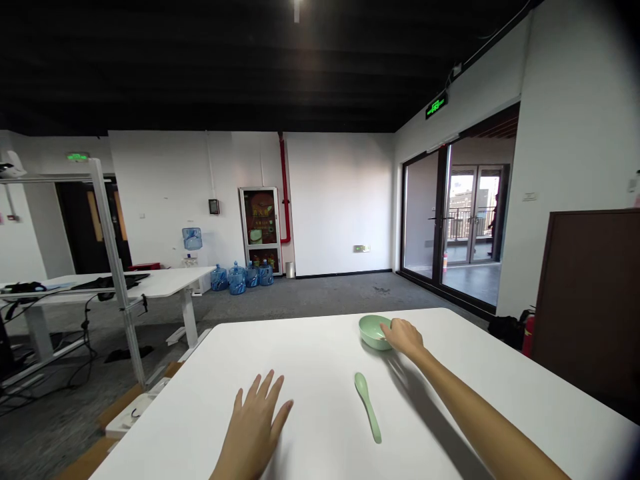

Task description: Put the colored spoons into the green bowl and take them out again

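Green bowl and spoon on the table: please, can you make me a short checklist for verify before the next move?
1. The right hand touches the green bowl at its rim: ok.
2. The right hand grips the bowl firmly: cannot tell, only the hand's back shows clearly.
3. The bowl stands well away from the far edge of the white table: not ok, it sits close.
4. The green spoon lies free of the bowl and hands: ok.
5. The left hand holds nothing: ok.
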A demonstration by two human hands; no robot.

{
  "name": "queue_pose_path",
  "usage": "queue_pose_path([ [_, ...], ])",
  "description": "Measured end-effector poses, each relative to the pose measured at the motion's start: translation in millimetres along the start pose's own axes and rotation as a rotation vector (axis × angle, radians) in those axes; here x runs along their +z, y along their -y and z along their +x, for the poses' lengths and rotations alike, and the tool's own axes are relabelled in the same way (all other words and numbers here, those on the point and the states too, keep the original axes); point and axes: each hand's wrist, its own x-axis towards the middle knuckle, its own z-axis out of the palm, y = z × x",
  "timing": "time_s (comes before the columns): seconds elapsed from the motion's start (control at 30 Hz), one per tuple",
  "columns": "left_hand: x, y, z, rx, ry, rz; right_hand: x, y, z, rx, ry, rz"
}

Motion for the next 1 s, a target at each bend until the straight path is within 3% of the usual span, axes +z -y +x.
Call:
queue_pose_path([
  [0.2, -6.1, -4, -1, -0.007, 0.021, 0.012, -26, -4, -36, -0.136, -0.105, 0.088],
  [0.37, -10.5, -6, -2, 0.007, -0.013, 0.007, -31, -9, -74, -0.209, -0.108, 0.14],
  [0.7, -14.4, -7, -3, 0.001, -0.01, 0.028, 0, -29, -140, -0.233, -0.013, 0.246],
  [0.87, -12.5, -6, -3, 0.008, -0.024, 0.024, 19, -37, -156, -0.22, 0.027, 0.256],
  [1.0, -12.6, -6, -4, 0.017, -0.023, 0.017, 20, -37, -161, -0.207, 0.065, 0.232],
])
